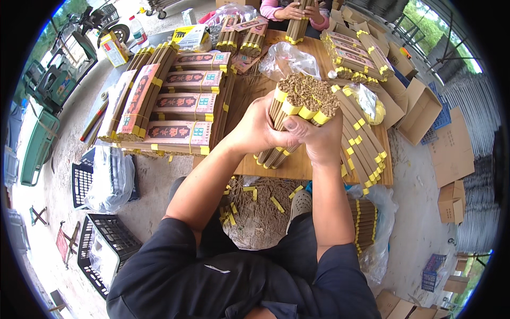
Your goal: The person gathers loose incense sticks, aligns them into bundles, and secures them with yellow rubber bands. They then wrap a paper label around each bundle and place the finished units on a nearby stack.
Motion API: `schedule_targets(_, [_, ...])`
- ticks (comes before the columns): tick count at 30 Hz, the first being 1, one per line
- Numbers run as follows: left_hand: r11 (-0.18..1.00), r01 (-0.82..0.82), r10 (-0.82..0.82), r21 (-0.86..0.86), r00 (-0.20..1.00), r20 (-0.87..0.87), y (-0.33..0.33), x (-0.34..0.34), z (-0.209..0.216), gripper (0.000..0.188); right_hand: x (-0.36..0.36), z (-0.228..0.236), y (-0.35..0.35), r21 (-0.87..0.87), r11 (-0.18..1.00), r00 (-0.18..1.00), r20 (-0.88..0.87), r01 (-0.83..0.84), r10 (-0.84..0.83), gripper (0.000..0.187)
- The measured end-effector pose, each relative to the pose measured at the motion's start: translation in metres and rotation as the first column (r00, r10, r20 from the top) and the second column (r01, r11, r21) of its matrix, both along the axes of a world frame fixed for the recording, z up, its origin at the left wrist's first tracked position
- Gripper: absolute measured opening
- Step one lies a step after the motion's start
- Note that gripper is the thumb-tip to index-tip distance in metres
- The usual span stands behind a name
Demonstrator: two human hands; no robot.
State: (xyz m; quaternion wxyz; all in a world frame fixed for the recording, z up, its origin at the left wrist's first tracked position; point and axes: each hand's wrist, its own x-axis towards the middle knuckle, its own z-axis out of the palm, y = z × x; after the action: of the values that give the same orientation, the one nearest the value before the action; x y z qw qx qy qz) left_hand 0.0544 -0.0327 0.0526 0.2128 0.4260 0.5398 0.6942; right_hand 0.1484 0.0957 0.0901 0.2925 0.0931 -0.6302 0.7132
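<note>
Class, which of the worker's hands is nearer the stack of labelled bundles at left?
Left. The left hand is right of the stack of labelled bundles; the right hand is farther right, across the stick bundles both hold.

I hold a cluster of slim brown stick bundles (309, 98) tilted before me — top leaning right, rough brown ends facing up — each bundle wrapped in yellow near both ends.

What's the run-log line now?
left hand: holding stick bundles | right hand: holding same | bands: yellow | co-worker: holding sticks across table
</note>
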Motion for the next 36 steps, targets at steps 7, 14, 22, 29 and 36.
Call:
schedule_targets(7, [1.0,-0.009,0.01,0.01,0.999,-0.048,0.005,-0.003,-0.007,0.086,-0.003,-0.004,0.003,-0.009,1.0,1.0,0.021,0.01,-0.01,0.06])
schedule_targets(14, [0.998,-0.05,0.054,0.038,0.993,-0.109,0.001,-0.002,-0.008,0.07,-0.008,-0.01,-0.001,0.045,0.999,0.999,-0.032,0.019,-0.017,0.062])
schedule_targets(22, [0.997,-0.071,0.074,0.025,0.987,-0.139,-0.003,0.008,-0.013,0.078,0.002,-0.001,-0.012,-0.082,0.997,1.0,-0.008,-0.004,0.004,0.058])
schedule_targets(29, [0.94,0.24,-0.233,-0.242,0.971,0.058,-0.047,0.053,-0.019,0.085,0.071,-0.039,-0.069,-0.327,0.89,0.938,0.25,0.317,-0.241,0.043])
schedule_targets(36, [0.83,0.506,-0.392,-0.235,0.829,0.399,-0.065,0.093,-0.071,0.069,0.125,-0.082,-0.094,-0.342,0.851,0.847,0.493,0.399,-0.199,0.032])
